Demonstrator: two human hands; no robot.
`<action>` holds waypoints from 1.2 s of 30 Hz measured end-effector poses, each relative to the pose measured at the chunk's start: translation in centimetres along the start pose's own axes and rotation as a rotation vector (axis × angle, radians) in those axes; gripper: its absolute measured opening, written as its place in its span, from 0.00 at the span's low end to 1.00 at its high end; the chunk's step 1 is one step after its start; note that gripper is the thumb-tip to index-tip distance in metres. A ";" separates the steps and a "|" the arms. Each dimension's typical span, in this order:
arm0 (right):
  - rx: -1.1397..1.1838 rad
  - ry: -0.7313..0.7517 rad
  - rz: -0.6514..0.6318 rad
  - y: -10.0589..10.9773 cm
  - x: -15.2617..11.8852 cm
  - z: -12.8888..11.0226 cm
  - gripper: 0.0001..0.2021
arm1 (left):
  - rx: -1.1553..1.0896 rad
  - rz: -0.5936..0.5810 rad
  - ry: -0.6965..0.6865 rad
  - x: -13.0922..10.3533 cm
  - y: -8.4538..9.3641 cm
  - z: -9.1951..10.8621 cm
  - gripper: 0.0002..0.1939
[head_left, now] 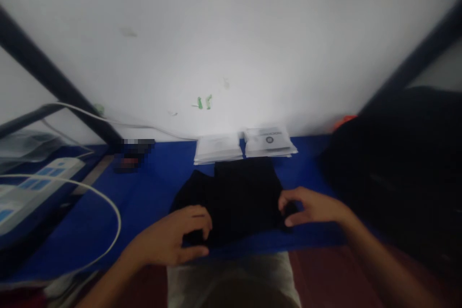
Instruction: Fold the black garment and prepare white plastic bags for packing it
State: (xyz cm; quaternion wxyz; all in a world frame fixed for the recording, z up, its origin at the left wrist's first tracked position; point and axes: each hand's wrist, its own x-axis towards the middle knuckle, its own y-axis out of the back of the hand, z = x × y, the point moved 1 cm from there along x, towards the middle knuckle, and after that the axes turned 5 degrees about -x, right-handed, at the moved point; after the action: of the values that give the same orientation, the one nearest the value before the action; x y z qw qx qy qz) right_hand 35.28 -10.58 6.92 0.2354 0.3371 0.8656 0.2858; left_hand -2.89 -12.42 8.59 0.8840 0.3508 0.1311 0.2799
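Note:
A black folded garment [245, 202] lies on the blue table in front of me; its exact kind is hard to make out. At its lower left edge, my left hand [176, 236] rests with curved fingers and the thumb apart from them, black cloth showing in the gap. My right hand [310, 207] is at the garment's right edge, its thumb and fingers around a small bunch of the black cloth. Just behind the garment are two stacks of flat white plastic packets, a left stack [218, 148] and a right stack [269, 142] with dark print.
The blue tabletop [144, 202] meets a white wall [252, 48]. On the left lies a power strip [39, 187] with a white cable [117, 221] looping over the table. A large dark mass [397, 168] fills the right side. Dark frame bars slant at both sides.

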 end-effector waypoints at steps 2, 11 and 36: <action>0.006 -0.031 0.005 0.1 0.6 0.5 0.15 | -0.055 -0.075 0.109 0.2 -0.6 -0.4 0.10; -1.042 -0.136 0.678 4.9 9.4 4.7 0.27 | 0.255 0.141 -0.065 7.0 -1.3 -3.3 0.19; -1.003 1.036 0.450 -3.5 9.4 -4.8 0.08 | -0.286 0.381 0.083 14.0 1.4 -5.7 0.23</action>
State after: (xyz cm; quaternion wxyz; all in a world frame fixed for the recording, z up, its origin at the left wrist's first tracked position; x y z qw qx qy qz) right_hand 24.62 -7.57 6.05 -0.1408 0.1807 0.5420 0.8086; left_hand 5.39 -0.28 4.97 0.8498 0.2288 0.0578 0.4714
